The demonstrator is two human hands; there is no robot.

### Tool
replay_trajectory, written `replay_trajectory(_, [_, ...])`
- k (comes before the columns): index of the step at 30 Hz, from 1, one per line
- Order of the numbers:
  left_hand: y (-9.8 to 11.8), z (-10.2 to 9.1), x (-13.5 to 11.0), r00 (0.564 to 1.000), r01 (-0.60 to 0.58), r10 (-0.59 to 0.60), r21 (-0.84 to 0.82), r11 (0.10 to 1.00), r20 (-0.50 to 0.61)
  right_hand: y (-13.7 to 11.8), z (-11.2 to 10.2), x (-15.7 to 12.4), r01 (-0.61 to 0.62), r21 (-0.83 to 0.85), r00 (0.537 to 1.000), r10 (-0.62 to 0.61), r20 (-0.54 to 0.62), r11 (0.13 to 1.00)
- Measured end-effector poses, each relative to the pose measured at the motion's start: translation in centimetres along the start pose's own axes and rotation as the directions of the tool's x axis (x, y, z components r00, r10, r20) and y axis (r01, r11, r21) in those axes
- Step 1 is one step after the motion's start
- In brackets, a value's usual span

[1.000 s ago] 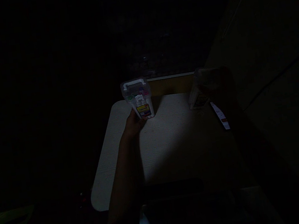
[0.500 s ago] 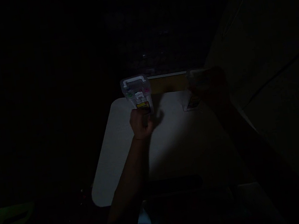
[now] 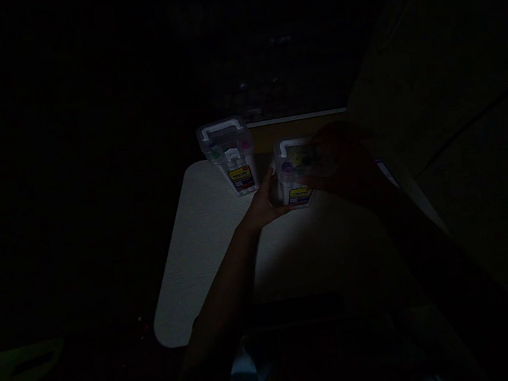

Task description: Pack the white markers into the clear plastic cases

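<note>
Near the middle of the small white table, a clear plastic marker case (image 3: 299, 195) with a white handle and a yellow-black label stands between my hands. My left hand (image 3: 263, 207) curves around its lower left side, thumb along the front. On the right, my right hand (image 3: 347, 165), deep in shadow, grips the upper part and lid. Coloured caps show through the lid. A second clear marker case (image 3: 240, 176), with white barrels inside, stands upright just to the left, touched by neither hand.
The white table (image 3: 197, 255) has rounded corners and a dark slot (image 3: 299, 308) near its front edge. At the right edge, a flat light-edged object (image 3: 386, 173) lies partly behind my right arm. A green item (image 3: 24, 371) is at the lower left. The surroundings are very dark.
My left hand has left the left case and moved right to the other one. My right hand has brought that case leftward and nearer, beside the first.
</note>
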State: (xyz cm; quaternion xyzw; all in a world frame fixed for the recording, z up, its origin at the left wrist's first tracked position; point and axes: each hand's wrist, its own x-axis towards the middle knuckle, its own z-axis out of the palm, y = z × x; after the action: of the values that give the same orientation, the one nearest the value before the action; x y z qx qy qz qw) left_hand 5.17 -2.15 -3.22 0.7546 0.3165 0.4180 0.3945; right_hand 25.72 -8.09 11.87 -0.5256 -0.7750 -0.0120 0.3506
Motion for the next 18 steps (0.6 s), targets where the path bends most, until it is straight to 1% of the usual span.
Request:
replay_trajectory(2, [0.2,0.2,0.0,0.999,0.031,-0.029,-0.057,0.998,0.032,0.3,0.2,0.0,0.046,0.064,0.999,-0.046,-0.003,0.997])
replay_trajectory(5, [0.7,0.1,0.0,0.996,0.062,-0.057,-0.069,0.996,0.072,0.9,0.6,0.1,0.101,0.177,0.995,-0.098,-0.028,0.979])
replay_trajectory(7, [1.2,0.1,0.0,0.996,0.063,-0.059,-0.051,0.997,0.071,1.0,0.5,0.3,0.100,0.205,0.995,-0.095,-0.033,0.974])
replay_trajectory(9, [1.5,0.0,0.1,0.997,0.052,-0.050,-0.033,0.998,0.066,0.7,0.0,0.5,0.075,0.191,0.996,-0.066,-0.054,0.979])
replay_trajectory(12, [1.8,-0.1,0.1,0.997,0.045,-0.044,-0.017,0.999,0.068,0.9,-1.1,1.2,-0.025,0.122,0.987,0.044,-0.152,0.992])
replay_trajectory(13, [1.8,-0.2,0.1,0.997,0.049,-0.048,-0.019,0.999,0.065,1.3,-1.3,1.4,-0.080,0.101,0.976,0.099,-0.193,0.992])
replay_trajectory(15, [1.5,-0.2,0.1,0.996,0.066,-0.065,-0.008,0.998,0.056,3.2,-1.2,1.9,-0.191,0.084,0.946,0.206,-0.249,0.978])
replay_trajectory(16, [1.3,-0.3,0.1,0.996,0.073,-0.073,0.002,0.997,0.045,4.5,-0.9,2.0,-0.236,0.090,0.939,0.251,-0.236,0.968])
replay_trajectory(18, [0.9,-0.3,0.1,0.997,0.078,-0.079,0.019,0.997,0.028,7.5,0.4,1.9,-0.279,0.055,0.942,0.285,-0.179,0.959])
